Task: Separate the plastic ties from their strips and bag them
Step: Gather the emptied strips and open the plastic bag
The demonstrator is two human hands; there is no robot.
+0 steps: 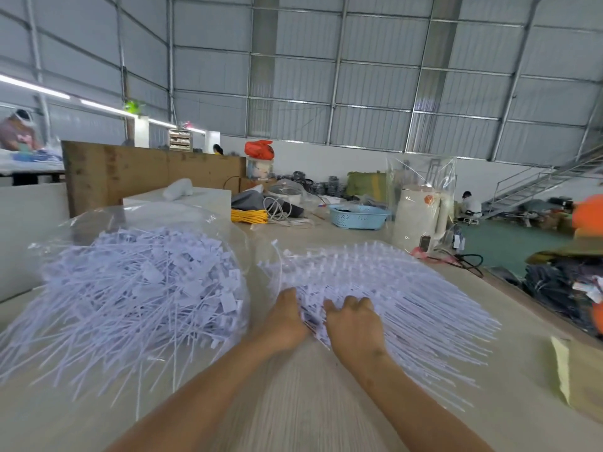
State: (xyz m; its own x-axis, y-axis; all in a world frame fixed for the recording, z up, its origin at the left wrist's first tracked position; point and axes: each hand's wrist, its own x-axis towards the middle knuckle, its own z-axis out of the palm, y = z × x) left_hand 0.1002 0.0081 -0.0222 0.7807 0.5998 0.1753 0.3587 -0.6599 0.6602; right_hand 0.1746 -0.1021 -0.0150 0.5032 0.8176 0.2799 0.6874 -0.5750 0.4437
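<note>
Both hands, left (287, 316) and right (354, 324), curl onto the strips (391, 288) fanned rightward on the counter (293, 402), the bag (146, 275) to the left.

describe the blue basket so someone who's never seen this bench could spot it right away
Start at the long pale table and look past the fanned white tie strips to its far end. The blue basket sits there, between a yellow cable coil on its left and a tall cream appliance wrapped in clear plastic on its right. It is the only light blue, perforated, shallow oval tub there.
</note>
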